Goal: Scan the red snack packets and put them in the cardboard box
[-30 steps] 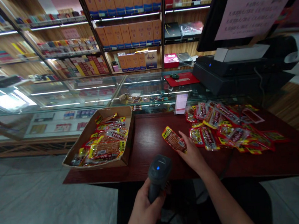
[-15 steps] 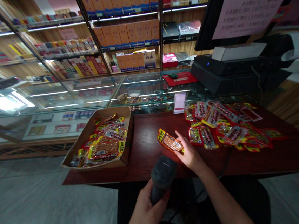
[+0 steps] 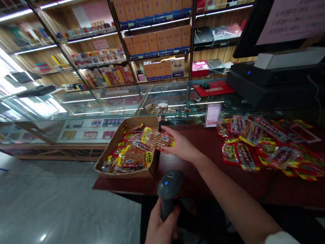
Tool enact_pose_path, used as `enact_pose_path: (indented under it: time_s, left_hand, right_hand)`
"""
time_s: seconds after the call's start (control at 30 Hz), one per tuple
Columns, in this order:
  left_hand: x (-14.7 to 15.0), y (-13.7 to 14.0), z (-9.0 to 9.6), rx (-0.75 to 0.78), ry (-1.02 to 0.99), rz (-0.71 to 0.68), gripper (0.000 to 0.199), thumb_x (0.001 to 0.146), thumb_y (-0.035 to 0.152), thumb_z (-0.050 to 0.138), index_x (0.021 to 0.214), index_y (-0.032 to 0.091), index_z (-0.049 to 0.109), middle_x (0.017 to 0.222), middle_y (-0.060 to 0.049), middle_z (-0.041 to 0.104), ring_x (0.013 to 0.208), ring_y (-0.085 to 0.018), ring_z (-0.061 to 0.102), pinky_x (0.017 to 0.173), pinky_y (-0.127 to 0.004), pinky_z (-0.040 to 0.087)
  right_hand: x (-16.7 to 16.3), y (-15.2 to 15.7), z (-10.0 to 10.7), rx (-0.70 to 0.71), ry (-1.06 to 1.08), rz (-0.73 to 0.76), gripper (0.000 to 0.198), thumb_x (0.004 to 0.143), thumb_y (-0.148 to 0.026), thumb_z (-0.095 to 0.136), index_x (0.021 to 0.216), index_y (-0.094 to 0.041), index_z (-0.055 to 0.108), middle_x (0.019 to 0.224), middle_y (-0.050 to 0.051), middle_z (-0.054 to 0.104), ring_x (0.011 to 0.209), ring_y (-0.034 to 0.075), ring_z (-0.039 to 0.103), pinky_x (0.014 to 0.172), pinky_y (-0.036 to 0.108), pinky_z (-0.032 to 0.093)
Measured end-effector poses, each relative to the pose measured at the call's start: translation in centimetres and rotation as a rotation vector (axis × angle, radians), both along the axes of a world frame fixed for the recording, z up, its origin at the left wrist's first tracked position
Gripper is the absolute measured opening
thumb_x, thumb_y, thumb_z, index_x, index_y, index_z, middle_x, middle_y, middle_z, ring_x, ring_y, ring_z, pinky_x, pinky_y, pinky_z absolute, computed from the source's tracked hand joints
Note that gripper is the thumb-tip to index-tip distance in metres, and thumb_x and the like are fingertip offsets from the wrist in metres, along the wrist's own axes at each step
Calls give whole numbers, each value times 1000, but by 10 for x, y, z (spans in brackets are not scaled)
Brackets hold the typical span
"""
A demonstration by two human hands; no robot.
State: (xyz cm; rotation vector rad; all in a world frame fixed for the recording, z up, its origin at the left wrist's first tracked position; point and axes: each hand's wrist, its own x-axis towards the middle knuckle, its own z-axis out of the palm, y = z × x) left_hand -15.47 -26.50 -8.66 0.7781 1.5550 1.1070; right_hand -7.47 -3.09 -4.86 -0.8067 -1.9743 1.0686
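My left hand [image 3: 163, 222] is wrapped round the handle of a dark barcode scanner [image 3: 170, 185], upright in front of the table edge with a blue light on its head. Between the fingers and thumb of my right hand [image 3: 179, 145] is a snack packet [image 3: 157, 138] with a clear window and yellow ends. The packet is at the right rim of an open cardboard box [image 3: 154, 165], its left end over the box. Inside the box lie several similar packets [image 3: 133, 158]. To the right, a loose pile of red and yellow snack packets [image 3: 268, 142] covers part of the table.
The dark red table [image 3: 195, 180] butts against a glass display counter [image 3: 105, 100]. On the counter are a red mat [image 3: 213, 89] with a mouse, and a black cash-register unit [image 3: 259, 85] under a monitor [image 3: 256, 21]. Stocked shelves [image 3: 153, 27] stand behind.
My right hand has lifted the packet off the table and carried it left to the box. The scanner stays in my left hand, now with a blue light showing. The view has turned left.
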Motion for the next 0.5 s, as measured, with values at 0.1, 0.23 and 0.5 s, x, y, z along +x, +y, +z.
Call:
enact_pose_path:
  time_s: [0.1,0.23,0.5]
  left_hand:
    - [-8,-6,-4,16,42,7,51,85,52,73,116,13,65,51,10,51,42,-10,44,48,-21,36]
    - [-10,-5,-7,-3,54,-15,54,85,55,73,118,13,66,47,11,50,44,-12,47,51,-23,40]
    - [15,12,-23,-19,-56,-27,47,73,53,79,99,16,68,53,11,46,37,-8,39,40,-20,30]
  right_hand:
    - [-43,6,12,74,-47,117,80,80,-20,81,154,-18,51,142,14,66,125,21,66,112,36,49]
    - [-7,1,-11,214,-167,-49,46,93,-27,70,139,-24,66,141,9,67,131,20,62,116,36,45]
    - [162,-24,-100,203,-919,-1039,52,99,-31,52,138,1,63,157,35,46,152,49,33,114,74,25]
